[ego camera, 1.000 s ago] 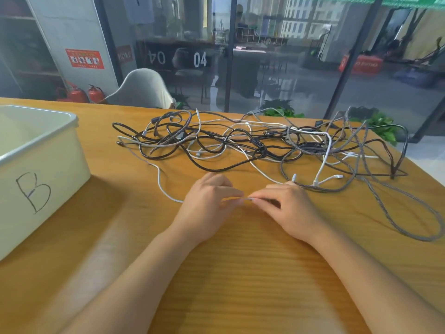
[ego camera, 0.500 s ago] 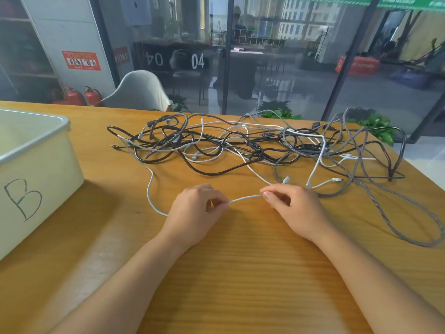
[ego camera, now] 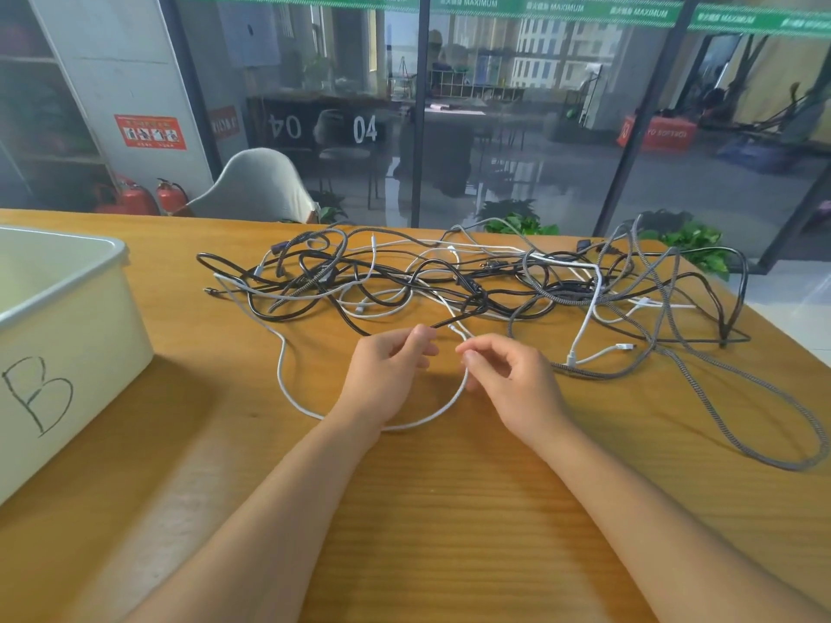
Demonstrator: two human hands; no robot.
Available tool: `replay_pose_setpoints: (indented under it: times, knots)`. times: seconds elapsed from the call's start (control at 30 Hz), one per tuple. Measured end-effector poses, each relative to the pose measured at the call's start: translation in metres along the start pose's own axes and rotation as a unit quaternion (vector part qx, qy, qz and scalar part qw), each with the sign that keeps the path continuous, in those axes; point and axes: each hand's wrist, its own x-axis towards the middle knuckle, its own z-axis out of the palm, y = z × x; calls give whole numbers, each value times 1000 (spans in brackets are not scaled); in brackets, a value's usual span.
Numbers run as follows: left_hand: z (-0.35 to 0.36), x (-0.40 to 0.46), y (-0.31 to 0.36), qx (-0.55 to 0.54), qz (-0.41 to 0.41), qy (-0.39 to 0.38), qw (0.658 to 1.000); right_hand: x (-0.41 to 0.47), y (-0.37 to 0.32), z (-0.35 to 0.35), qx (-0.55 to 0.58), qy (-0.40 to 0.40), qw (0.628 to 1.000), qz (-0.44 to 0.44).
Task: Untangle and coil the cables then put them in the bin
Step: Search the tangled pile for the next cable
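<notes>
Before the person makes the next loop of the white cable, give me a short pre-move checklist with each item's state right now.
1. Left hand pinches the white cable: ok.
2. Right hand pinches the same cable: ok.
3. First loop formed between the hands: ok, it curves under the left wrist.
4. Cable free of the tangle: not ok, its far run still enters the pile.
5. Cable's loose end located: cannot tell.
6. Bin marked B within reach on the left: ok; contents cannot tell.
</notes>
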Motion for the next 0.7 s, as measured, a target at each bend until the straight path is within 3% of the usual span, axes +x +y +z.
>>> replay_pose_setpoints:
  times: [0.07, 0.27, 0.7]
  knots:
    - [6, 7, 4, -56, -18, -2, 998, 1, -2, 4, 18, 2, 1000, 2]
    - [2, 4, 1, -68, -38, -10, 997, -9, -7, 5, 90, -5, 996, 11]
    - [-2, -14, 18, -152, -10, -47, 987, -25, -18, 11, 158, -121, 978, 59]
